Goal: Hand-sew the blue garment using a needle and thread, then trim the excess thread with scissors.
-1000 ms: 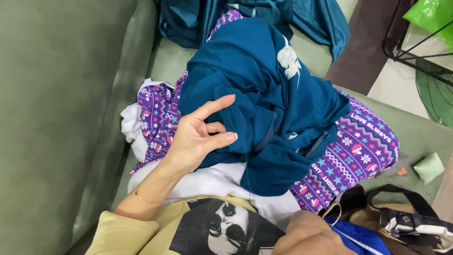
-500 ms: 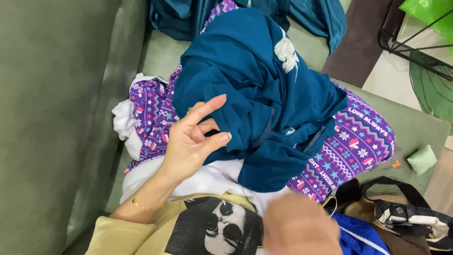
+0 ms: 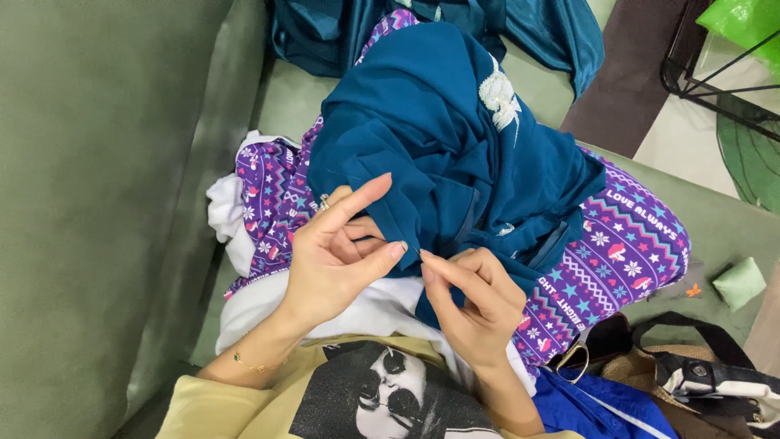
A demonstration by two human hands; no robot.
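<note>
L hand (image 3: 337,260) grip pinches teal fabric (image 3: 439,154) edge; R hand (image 3: 475,297) grip pinched shut, prob. on needle.

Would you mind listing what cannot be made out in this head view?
- What the right hand pinches against the teal garment: too small to tell.
- Left hand fingertips: partly tucked under the teal fabric.
- White cloth: mostly buried under the purple patterned fabric.
- Bag: cut off by the frame edge.
</note>
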